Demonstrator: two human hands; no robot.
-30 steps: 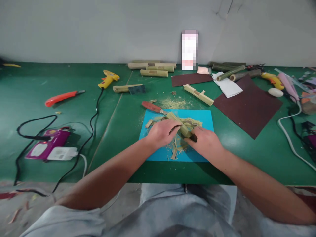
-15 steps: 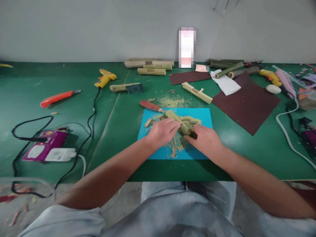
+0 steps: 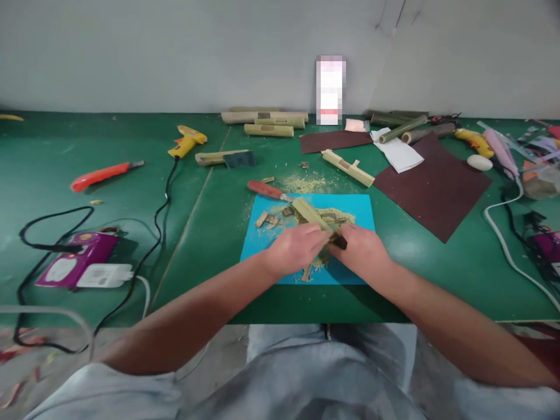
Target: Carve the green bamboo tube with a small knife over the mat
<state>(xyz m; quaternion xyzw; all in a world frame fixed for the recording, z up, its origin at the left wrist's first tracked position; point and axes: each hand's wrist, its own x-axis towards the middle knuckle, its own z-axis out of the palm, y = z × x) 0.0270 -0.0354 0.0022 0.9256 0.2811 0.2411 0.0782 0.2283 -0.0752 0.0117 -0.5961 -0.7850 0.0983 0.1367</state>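
Observation:
Over a blue mat (image 3: 359,204) strewn with sawdust and chips, my left hand (image 3: 294,251) is wrapped round a short bamboo piece (image 3: 308,212) that slants up and to the left. My right hand (image 3: 361,252) is closed on a small dark-tipped tool (image 3: 339,240) pressed against the near end of that bamboo. Both hands touch each other at the middle of the mat. A red-handled carving knife (image 3: 265,189) lies just beyond the mat's far left corner.
On the green table lie several bamboo tubes (image 3: 268,123), a notched bamboo piece (image 3: 348,167), dark sandpaper sheets (image 3: 433,186), a yellow glue gun (image 3: 185,141) with black cord, an orange utility knife (image 3: 103,174), a purple device (image 3: 73,263) and cables at the right.
My left hand has slid nearer along the bamboo toward my right hand, baring more of the bamboo's far end. The view has shifted slightly.

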